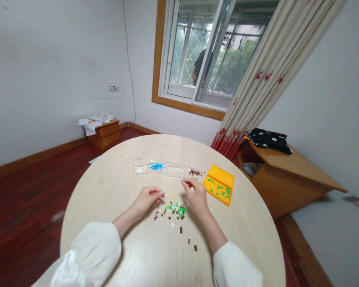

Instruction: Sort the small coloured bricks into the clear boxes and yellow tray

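Note:
My left hand [149,199] is over the round table, left of a loose pile of small building pieces [179,210] in green, brown, yellow and cream. Its thumb and fingertips are pinched together; anything between them is too small to make out. On the pile's other side, my right hand [196,196] is raised just in front of a see-through box [186,175] of brown pieces [194,173]. Its thumb and forefinger also meet in a pinch, and I cannot tell what they hold. Several brown pieces [181,230] lie scattered toward me.
Past my hands stand more see-through boxes, one with blue pieces [157,166], another with cream pieces [140,168]. A yellow case [221,173] with green pieces lies open at right. The table's [107,183] curved edge surrounds all this. A wooden desk [299,167] stands beyond it.

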`<action>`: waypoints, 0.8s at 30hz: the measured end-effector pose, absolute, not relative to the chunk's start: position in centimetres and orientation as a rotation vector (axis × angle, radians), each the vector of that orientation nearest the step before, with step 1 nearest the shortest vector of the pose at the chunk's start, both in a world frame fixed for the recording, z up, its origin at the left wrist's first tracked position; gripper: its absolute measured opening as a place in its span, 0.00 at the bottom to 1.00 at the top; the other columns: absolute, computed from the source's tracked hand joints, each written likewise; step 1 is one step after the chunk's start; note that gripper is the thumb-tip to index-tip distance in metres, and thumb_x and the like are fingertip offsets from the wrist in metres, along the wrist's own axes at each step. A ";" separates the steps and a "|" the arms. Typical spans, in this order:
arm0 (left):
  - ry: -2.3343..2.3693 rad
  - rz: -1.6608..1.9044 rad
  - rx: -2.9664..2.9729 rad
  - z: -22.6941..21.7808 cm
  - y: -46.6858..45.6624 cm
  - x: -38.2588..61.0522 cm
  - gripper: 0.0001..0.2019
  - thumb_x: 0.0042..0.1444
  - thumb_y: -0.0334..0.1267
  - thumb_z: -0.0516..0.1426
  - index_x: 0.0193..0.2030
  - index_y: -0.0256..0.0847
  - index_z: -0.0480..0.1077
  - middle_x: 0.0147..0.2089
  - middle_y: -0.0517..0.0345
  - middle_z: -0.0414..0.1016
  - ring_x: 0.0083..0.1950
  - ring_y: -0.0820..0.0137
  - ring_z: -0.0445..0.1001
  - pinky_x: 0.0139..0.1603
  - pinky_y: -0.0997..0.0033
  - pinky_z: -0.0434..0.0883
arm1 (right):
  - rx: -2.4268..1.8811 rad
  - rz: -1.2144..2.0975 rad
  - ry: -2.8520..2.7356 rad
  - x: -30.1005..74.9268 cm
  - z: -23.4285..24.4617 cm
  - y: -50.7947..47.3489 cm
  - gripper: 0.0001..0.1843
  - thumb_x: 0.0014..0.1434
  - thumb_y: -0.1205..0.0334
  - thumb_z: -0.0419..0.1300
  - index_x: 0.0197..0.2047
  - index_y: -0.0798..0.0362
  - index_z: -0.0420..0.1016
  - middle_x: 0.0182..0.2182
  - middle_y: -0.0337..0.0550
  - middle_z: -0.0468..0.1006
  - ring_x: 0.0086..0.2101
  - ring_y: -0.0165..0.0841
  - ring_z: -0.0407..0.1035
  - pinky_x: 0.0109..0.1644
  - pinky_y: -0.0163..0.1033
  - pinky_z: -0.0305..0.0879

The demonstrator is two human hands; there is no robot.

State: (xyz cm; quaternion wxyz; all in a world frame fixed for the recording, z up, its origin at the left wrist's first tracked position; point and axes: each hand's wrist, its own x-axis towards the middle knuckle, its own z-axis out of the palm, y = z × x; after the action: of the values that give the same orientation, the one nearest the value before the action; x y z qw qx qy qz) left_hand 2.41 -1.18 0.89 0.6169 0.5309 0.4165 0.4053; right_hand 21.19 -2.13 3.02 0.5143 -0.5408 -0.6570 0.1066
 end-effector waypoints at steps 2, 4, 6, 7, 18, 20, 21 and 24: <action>0.995 0.967 1.215 0.5 -0.7 2.2 0.20 0.40 0.53 0.60 0.24 0.35 0.67 0.25 0.56 0.71 0.22 0.78 0.60 0.25 0.75 0.57 | -1.398 0.152 -1.499 23.9 3.4 0.6 0.10 0.55 0.60 0.54 0.31 0.55 0.75 0.29 0.45 0.78 0.29 0.33 0.69 0.36 0.38 0.64; 1.031 0.990 1.233 0.0 -0.2 1.9 0.20 0.41 0.55 0.58 0.22 0.36 0.65 0.21 0.59 0.68 0.20 0.78 0.58 0.24 0.76 0.54 | -1.570 0.095 -1.445 26.4 3.7 3.2 0.11 0.54 0.61 0.54 0.30 0.56 0.76 0.28 0.46 0.78 0.29 0.34 0.69 0.37 0.38 0.64; 1.086 0.996 1.293 -0.3 0.2 1.6 0.20 0.42 0.55 0.57 0.21 0.36 0.65 0.17 0.63 0.63 0.19 0.78 0.57 0.23 0.76 0.52 | -1.635 0.088 -1.436 28.3 3.9 5.1 0.10 0.52 0.63 0.54 0.30 0.57 0.76 0.28 0.48 0.79 0.30 0.35 0.70 0.38 0.40 0.64; 1.112 0.996 1.334 -0.4 0.3 1.5 0.20 0.43 0.55 0.57 0.21 0.36 0.66 0.16 0.64 0.62 0.19 0.78 0.57 0.23 0.76 0.52 | -1.661 0.089 -1.438 29.0 3.9 5.6 0.10 0.51 0.64 0.54 0.30 0.58 0.76 0.28 0.49 0.79 0.30 0.36 0.70 0.39 0.41 0.64; 1.185 0.862 1.884 -1.1 -0.2 2.2 0.07 0.48 0.34 0.56 0.31 0.36 0.74 0.31 0.53 0.74 0.31 0.70 0.69 0.35 0.71 0.65 | -1.488 0.489 -2.014 24.0 0.9 -0.4 0.09 0.51 0.72 0.58 0.34 0.55 0.78 0.32 0.45 0.79 0.33 0.33 0.71 0.40 0.37 0.65; 1.180 0.811 1.976 -1.1 -0.3 2.4 0.07 0.48 0.33 0.57 0.33 0.36 0.75 0.33 0.53 0.74 0.33 0.69 0.70 0.37 0.70 0.65 | -1.454 0.533 -2.106 22.9 0.7 -1.4 0.11 0.51 0.73 0.58 0.37 0.55 0.78 0.33 0.45 0.78 0.34 0.33 0.70 0.40 0.36 0.64; 1.176 0.785 2.013 -1.1 -0.4 2.5 0.07 0.48 0.33 0.57 0.34 0.37 0.75 0.33 0.53 0.74 0.34 0.68 0.70 0.38 0.70 0.66 | -1.455 0.532 -2.128 22.4 0.6 -1.6 0.11 0.50 0.74 0.59 0.37 0.55 0.78 0.33 0.45 0.78 0.34 0.33 0.70 0.40 0.36 0.64; 1.169 0.697 2.093 -0.9 -0.4 2.7 0.08 0.49 0.32 0.57 0.36 0.37 0.76 0.34 0.54 0.74 0.37 0.68 0.71 0.40 0.71 0.65 | -1.454 0.515 -2.165 21.7 0.5 -1.6 0.13 0.51 0.75 0.59 0.39 0.55 0.77 0.34 0.46 0.76 0.35 0.33 0.69 0.42 0.37 0.64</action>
State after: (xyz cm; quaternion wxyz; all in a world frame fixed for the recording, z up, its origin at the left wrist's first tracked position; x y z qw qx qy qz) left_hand 2.69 -0.44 -0.93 0.3169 0.7951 0.4441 0.2648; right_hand 21.67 -1.60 0.49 0.2393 -0.5313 -0.7906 0.1882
